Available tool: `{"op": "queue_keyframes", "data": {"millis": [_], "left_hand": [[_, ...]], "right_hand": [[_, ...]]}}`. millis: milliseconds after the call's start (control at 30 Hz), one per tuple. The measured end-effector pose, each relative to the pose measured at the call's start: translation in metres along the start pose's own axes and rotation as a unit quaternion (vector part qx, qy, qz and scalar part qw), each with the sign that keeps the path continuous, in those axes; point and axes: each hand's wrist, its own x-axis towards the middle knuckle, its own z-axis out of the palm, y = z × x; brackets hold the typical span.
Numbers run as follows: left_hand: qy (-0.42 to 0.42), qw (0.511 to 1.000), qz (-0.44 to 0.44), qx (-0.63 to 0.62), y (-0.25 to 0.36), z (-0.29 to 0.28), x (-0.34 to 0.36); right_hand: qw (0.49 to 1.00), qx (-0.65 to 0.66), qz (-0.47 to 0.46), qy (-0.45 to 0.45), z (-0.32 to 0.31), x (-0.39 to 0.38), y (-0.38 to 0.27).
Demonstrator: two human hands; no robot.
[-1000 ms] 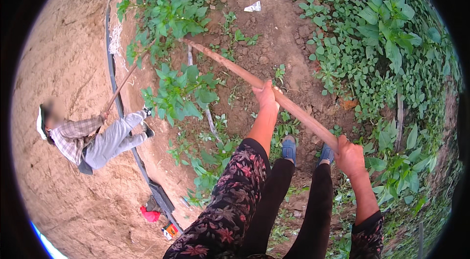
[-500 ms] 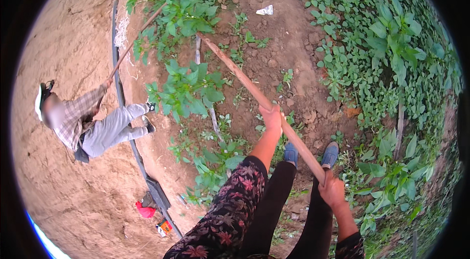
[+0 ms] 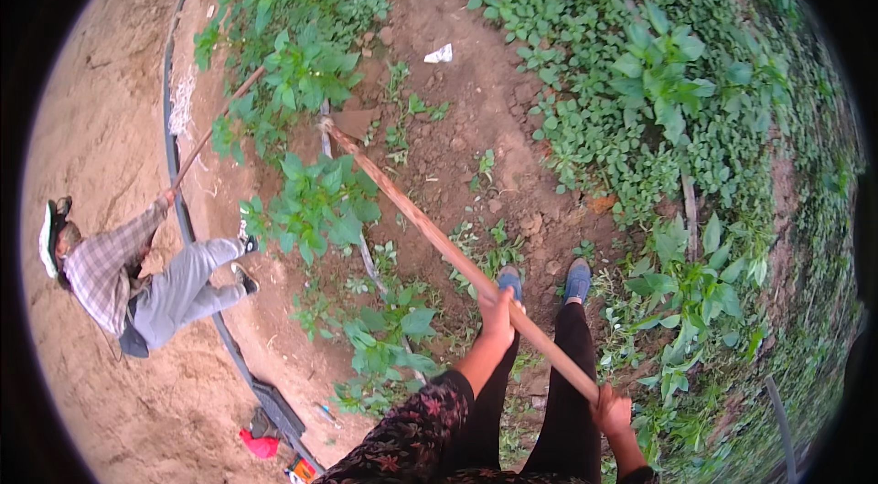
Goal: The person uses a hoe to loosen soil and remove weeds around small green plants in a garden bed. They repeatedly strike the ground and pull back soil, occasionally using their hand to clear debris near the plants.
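Note:
Both my hands grip the long wooden handle of a hoe (image 3: 430,230), which runs slantwise from far left to near right. My left hand (image 3: 497,317) is closed round the handle in front of my legs. Farther back, my right hand (image 3: 611,412) is wrapped round its near end. At the far end, the flat brown hoe blade (image 3: 355,123) lies at the soil among leafy green plants (image 3: 320,200), beside a thin grey drip hose (image 3: 372,266). Whether the blade has cut into the ground cannot be made out.
At left, another person (image 3: 137,278) in a plaid shirt holds a long wooden pole (image 3: 215,132). A dark pipe (image 3: 235,351) borders the bed. Dense low weeds (image 3: 585,54) cover the right side. A white scrap (image 3: 439,54) lies on bare soil.
My hands and the hoe have come nearer to my body, the left hand most plainly. The hoe blade now shows. The whole view has shifted, so plants and the other person appear farther left and lower.

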Motion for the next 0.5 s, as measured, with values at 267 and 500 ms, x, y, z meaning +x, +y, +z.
{"op": "queue_keyframes", "data": {"millis": [267, 500], "left_hand": [[-0.084, 0.986, -0.050, 0.132, -0.030, 0.014, -0.076], [-0.201, 0.946, 0.032, 0.253, 0.008, 0.097, -0.053]], "right_hand": [[0.986, 0.115, 0.113, 0.033, 0.037, -0.127, -0.021], [0.944, 0.255, 0.163, 0.132, 0.003, -0.088, -0.098]]}}
